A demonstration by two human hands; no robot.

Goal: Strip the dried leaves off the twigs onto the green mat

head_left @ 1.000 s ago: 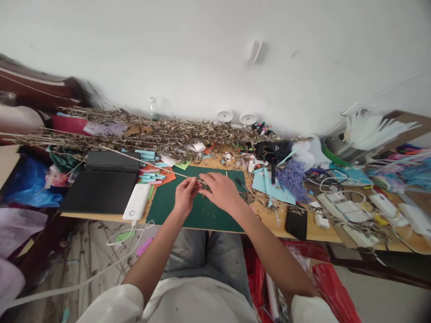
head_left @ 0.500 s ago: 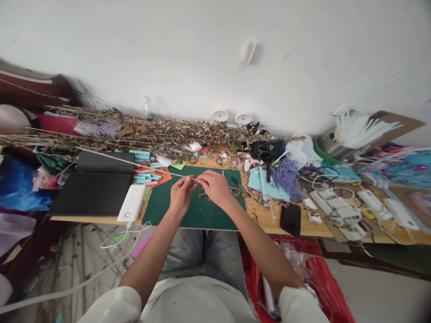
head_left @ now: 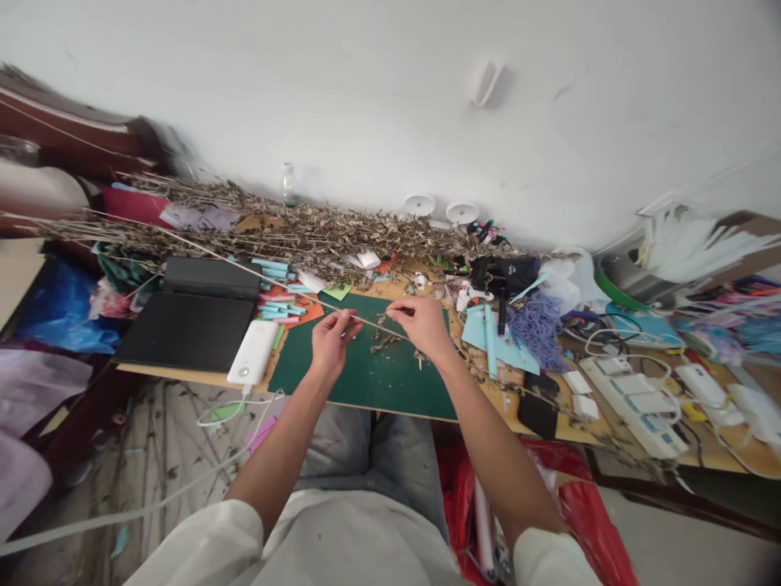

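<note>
My left hand [head_left: 329,343] pinches a long, thin dried plant stem [head_left: 277,283] above a green cutting mat [head_left: 359,389]. The bare end of this stem slants up to the far left. Its leafy end runs under my right wrist and out to the right over the table edge. My right hand [head_left: 425,325] is closed in a pinch just above the stem, with a small dried leaf [head_left: 382,321] at its fingertips. Curled dry leaf bits [head_left: 384,343] lie on the mat between the hands.
Bundles of dried stems [head_left: 329,236] line the wall. A black tablet case [head_left: 189,334] and a white power bank [head_left: 253,352] stand left. To the right are purple yarn [head_left: 538,325], a black phone [head_left: 537,411] and a power strip [head_left: 634,407]. A red bag [head_left: 589,521] lies below.
My right hand has moved away from my left, and the stem has slid right so its leafy end reaches past the phone. The head view has shifted slightly.
</note>
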